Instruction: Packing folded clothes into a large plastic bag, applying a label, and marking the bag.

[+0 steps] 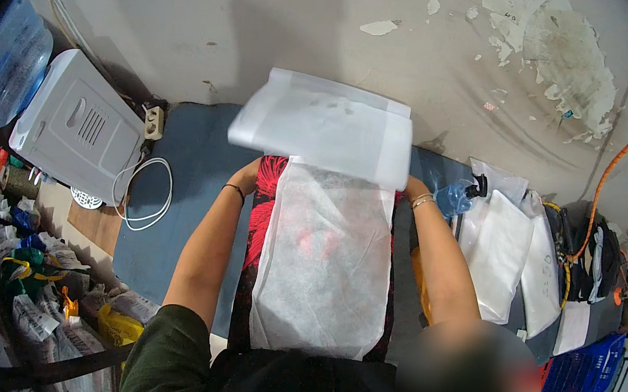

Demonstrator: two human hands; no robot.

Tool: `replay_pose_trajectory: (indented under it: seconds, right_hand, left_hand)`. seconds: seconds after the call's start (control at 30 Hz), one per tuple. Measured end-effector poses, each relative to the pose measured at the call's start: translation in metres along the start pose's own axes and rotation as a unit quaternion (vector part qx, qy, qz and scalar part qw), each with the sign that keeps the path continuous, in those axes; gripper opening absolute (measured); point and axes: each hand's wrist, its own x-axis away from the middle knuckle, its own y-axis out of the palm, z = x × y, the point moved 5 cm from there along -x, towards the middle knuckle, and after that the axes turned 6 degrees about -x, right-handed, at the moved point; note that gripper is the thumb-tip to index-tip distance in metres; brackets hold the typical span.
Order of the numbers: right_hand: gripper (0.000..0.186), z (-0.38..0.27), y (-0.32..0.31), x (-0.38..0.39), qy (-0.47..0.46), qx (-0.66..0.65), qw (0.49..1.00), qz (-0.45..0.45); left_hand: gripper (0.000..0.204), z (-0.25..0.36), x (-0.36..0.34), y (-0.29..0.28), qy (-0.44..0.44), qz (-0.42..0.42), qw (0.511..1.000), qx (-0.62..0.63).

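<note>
Head view shows the red-and-black patterned bundle [259, 224] lying at the near side of the blue-grey table [200, 135], in front of the person's body, with a white fabric sheet [325, 268] spread over most of it and a pale translucent plastic sheet [323, 123] tilted across its far end. The left hand [247, 178] is at the bundle's far left corner and the right hand [415, 189] at its far right; their fingers are largely hidden by the plastic, so I cannot tell whether they are closed on it, on the bundle, or open. To do this well, I would hold both far corners level, keep the white sheet flat against the pattern, and ease the plastic evenly so no edge folds under. As for writing, one of the white packages [498, 258] at right carries dark handwritten marks, and the wrapped parcels [79, 324] at lower left have printed labels, too small to read; no brand is legible on the bundle or its white sheet
</note>
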Motion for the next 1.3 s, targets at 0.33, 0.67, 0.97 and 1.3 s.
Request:
replay_pose_trajectory:
  seconds: [0.33,0.67,0.97,1.3]
  right_hand:
    - [0.039,-0.04,0.047,0.026,-0.003,-0.435,0.897,0.083]
    - [0.038,0.015,0.084,0.043,0.119,0.137,0.963,0.197]
    - [0.017,0.013,0.064,0.071,-0.085,-0.363,0.846,0.382]
    - [0.042,-0.019,0.072,0.084,-0.162,-0.089,0.893,0.411]
  left_hand:
    - [0.039,-0.018,0.035,-0.046,0.075,0.145,0.974,-0.155]
    - [0.026,-0.094,0.071,-0.085,0.044,0.314,0.913,-0.255]
    - [0.015,-0.021,0.089,-0.017,0.12,0.449,0.866,-0.186]
    - [0.01,-0.005,0.096,0.03,0.154,0.3,0.909,0.245]
